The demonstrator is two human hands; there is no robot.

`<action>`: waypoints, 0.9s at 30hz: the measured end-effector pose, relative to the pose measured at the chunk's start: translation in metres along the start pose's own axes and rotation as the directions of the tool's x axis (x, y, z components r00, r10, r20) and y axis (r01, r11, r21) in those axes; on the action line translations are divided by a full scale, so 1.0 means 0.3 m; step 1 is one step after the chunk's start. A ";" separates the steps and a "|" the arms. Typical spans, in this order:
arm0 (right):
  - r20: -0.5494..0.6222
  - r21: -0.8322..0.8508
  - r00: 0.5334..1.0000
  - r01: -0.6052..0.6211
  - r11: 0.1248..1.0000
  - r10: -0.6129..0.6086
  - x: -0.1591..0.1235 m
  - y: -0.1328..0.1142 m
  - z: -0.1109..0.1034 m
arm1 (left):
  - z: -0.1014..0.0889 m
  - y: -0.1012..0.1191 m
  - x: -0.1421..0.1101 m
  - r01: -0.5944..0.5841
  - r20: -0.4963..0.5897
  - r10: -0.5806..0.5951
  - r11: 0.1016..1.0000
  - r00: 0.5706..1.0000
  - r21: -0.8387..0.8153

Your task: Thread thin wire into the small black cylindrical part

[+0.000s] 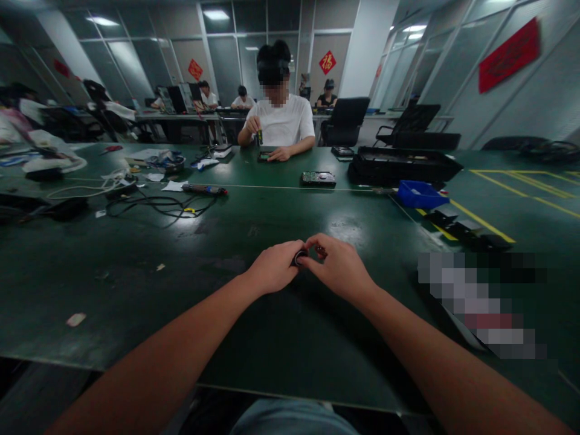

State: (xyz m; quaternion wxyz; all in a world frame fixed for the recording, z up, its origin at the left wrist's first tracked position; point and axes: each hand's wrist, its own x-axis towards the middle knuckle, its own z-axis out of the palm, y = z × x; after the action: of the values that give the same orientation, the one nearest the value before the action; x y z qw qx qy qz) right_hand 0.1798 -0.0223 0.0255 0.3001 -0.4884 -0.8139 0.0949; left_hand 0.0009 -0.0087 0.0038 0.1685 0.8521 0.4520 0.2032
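A small dark round object with a pale ring (299,258) is held just above the green table, and its exact kind is too small to make out. My left hand (275,266) is closed around it from the left side. From the other side, my right hand (341,264) curls in, with thumb and index finger pinched at the object's edge. Its other fingers fold toward the palm, partly hidden. Most of the object is covered by my fingers.
Across the green table (254,338), a person in a white shirt (286,121) works on a small device. A hard drive (318,179) lies ahead. Right stand a blue bin (420,194), a black case (403,166) and black blocks (469,229). Cables (165,208) and an electric screwdriver (203,189) lie left.
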 end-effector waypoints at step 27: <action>-0.236 0.795 0.942 0.047 0.605 0.237 -0.008 0.014 0.010 | 0.008 -0.042 0.019 0.159 -0.276 -0.290 0.897 0.916 -0.413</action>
State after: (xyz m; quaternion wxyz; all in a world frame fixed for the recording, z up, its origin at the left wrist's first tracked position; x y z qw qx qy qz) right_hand 0.1821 -0.0218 0.0202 0.6058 -0.3573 -0.6006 0.3803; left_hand -0.0038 0.0027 -0.0031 0.2756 0.6974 0.5221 0.4063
